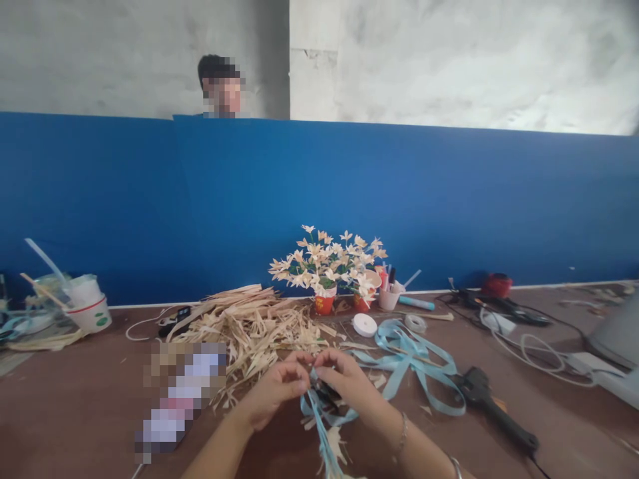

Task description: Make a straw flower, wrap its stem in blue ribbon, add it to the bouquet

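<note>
Left hand (274,391) and right hand (350,382), fingertips close to one another above a brown table (74,412). The left thumb and forefinger are pinched together on the upper end of a bundle of blue strips (321,426), which hangs below the fingertips towards the wearer. The right thumb and forefinger curl in at the same end; whether they are clamped on it cannot be told. Directly beneath the right fingers, a dark object (327,394), partly hidden; below it, pale petals (337,442) beside the strips. Beyond the fingers and to the left, a heap of dry husks (249,326). Straight beyond the fingers, pale flowers (324,259) in a red pot (324,303); nearer, a white roll (364,324). Right of the fingers, a looped blue ribbon (412,364), then a glue gun (482,391). Farthest from the fingers, a blue partition (449,199), with a person's head (219,70) showing above it.
</note>
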`<action>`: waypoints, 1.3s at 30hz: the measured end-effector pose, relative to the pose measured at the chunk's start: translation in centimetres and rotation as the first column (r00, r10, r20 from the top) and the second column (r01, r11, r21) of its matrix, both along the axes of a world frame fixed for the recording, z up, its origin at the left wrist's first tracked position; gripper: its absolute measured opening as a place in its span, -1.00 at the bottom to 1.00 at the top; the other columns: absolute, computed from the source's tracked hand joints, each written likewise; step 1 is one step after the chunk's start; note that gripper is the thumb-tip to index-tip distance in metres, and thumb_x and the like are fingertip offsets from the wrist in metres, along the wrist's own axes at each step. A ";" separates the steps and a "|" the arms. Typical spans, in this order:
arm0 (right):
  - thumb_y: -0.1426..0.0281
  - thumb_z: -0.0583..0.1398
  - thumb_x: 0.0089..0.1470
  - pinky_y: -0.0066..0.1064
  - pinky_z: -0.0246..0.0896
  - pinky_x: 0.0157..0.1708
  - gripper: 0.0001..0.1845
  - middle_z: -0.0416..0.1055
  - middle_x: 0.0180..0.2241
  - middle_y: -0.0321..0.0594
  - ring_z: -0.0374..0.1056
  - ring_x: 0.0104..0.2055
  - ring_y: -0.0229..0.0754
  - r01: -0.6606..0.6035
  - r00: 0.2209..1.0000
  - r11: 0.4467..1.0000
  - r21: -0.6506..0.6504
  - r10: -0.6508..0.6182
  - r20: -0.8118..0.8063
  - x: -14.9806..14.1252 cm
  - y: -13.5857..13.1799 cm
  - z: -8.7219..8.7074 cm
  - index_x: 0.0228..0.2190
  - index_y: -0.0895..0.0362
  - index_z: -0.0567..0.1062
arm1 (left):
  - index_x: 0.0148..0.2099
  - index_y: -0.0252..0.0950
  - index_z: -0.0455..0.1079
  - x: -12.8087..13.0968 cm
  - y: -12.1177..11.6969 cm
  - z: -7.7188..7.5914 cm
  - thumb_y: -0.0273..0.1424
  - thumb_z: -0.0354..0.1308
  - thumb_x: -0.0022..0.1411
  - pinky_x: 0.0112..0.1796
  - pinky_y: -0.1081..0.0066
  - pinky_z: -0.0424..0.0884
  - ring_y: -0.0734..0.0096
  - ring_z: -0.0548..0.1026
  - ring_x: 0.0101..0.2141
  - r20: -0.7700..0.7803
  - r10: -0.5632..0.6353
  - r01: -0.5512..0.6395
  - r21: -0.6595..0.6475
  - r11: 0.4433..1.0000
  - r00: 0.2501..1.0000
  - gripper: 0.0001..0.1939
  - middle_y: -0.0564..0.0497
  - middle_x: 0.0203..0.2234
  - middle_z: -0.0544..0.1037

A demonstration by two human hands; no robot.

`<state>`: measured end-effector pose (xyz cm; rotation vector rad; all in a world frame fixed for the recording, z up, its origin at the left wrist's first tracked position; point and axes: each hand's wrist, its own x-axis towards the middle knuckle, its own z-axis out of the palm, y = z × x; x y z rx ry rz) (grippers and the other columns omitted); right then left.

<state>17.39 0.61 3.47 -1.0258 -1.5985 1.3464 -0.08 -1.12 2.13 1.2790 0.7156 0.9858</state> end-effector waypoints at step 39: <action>0.55 0.29 -0.37 -0.65 -0.01 -0.76 -0.87 0.41 -0.64 -0.28 0.23 -0.75 -0.48 -0.417 0.909 0.679 -0.604 0.308 -0.282 -1.9 -0.2 -2.3 -0.59 0.32 0.49 | -0.51 -0.29 0.49 -1.9 0.4 -0.7 -0.39 0.33 -0.18 0.00 0.17 0.09 0.07 0.28 -0.01 0.033 -0.205 0.206 -0.019 0.978 0.978 -0.88 -0.07 -0.09 0.38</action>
